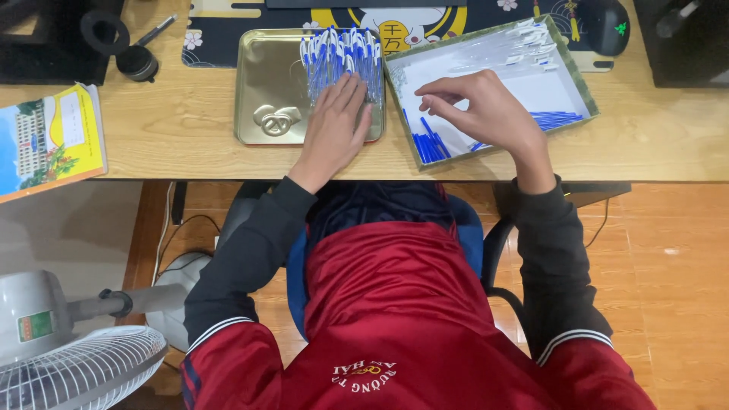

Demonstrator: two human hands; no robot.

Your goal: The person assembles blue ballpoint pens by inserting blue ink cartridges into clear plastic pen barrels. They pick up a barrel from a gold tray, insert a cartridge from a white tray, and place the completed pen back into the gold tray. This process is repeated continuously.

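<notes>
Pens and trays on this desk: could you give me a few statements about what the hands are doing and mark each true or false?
1. The left hand rests flat on a pile of blue and white pens. True.
2. Those pens lie in a red plastic bucket. False: they lie in a shallow gold metal tray.
3. The right hand is over a cardboard box with a white inside. True.
4. The box is empty. False: it holds blue pen parts near its front and clear ones at the back.
5. The right hand grips a mug. False: its fingertips are pinched together, and whether they hold anything is too small to tell.
</notes>
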